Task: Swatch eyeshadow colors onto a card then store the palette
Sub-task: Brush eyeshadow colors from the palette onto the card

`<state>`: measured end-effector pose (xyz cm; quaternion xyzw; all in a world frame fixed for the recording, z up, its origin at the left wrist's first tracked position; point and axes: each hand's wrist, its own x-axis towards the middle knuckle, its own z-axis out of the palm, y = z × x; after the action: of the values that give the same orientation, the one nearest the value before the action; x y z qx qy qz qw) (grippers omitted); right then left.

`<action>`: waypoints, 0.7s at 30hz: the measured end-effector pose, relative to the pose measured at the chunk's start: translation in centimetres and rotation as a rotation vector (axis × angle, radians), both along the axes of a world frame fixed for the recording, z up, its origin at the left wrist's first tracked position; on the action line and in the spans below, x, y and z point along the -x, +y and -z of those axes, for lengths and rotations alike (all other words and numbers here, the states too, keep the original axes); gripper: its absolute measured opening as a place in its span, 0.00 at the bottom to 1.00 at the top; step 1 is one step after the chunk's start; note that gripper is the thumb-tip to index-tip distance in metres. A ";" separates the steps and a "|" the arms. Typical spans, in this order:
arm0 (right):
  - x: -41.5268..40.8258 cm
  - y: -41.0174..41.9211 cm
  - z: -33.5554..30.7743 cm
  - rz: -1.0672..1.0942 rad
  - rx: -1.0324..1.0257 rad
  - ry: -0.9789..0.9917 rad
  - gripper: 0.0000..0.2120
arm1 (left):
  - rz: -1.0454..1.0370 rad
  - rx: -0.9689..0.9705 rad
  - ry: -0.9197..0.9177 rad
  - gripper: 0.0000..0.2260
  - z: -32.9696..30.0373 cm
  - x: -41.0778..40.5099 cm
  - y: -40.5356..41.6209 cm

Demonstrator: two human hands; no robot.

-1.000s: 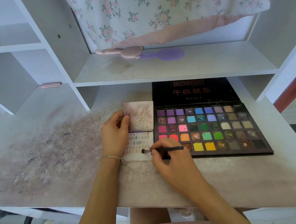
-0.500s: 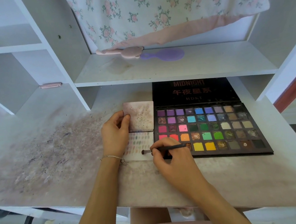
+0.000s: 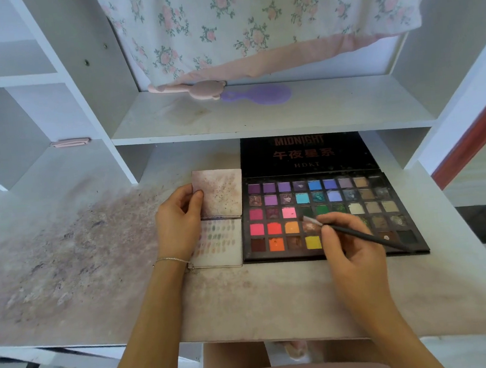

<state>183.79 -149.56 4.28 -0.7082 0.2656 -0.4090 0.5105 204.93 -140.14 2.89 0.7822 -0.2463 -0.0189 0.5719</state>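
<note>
At the desk's near edge: both forearms reach in over the stained desk (image 3: 65,260), the person seated close.
Right hand (image 3: 352,250): fingers curled round a thin black brush (image 3: 359,233), pinching it pen-fashion low on the handle, likely for fine control; bristle tip slants up-left over a pan in the middle rows, seemingly to load colour.
Left hand (image 3: 180,222): thumb and fingers pinch the left edge of the card (image 3: 220,242), probably pinning it so it cannot slide under the brush.
Card: lies just left of the palette, touching or nearly so, a short reach for the brush; rows of faint swatches on its lower half, a speckled upper flap folded back.
Palette (image 3: 328,214): open flat on the desk, lid propped back under the shelf (image 3: 259,117); not yet stored.
Lid writing: "MIDNIGHT", a line of Chinese characters, then "HDKT".
Shelf above: a purple brush (image 3: 260,95) and a pink one (image 3: 194,89), beneath floral cloth (image 3: 249,20).
</note>
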 end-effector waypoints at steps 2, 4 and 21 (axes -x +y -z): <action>1.2 -0.9 0.0 0.052 -0.013 0.002 0.15 | -0.002 -0.007 -0.006 0.08 0.0 0.0 0.0; 2.4 -1.8 0.0 0.113 -0.029 0.003 0.15 | -0.004 -0.017 -0.015 0.09 0.0 0.0 0.0; 6.4 -5.3 0.2 0.315 0.088 0.320 0.07 | -0.012 -0.058 -0.049 0.10 0.2 0.0 0.0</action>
<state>177.39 -154.82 4.10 -0.7355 0.4323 -0.3771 0.3604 204.88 -140.15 2.74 0.8002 -0.2547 -0.0033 0.5430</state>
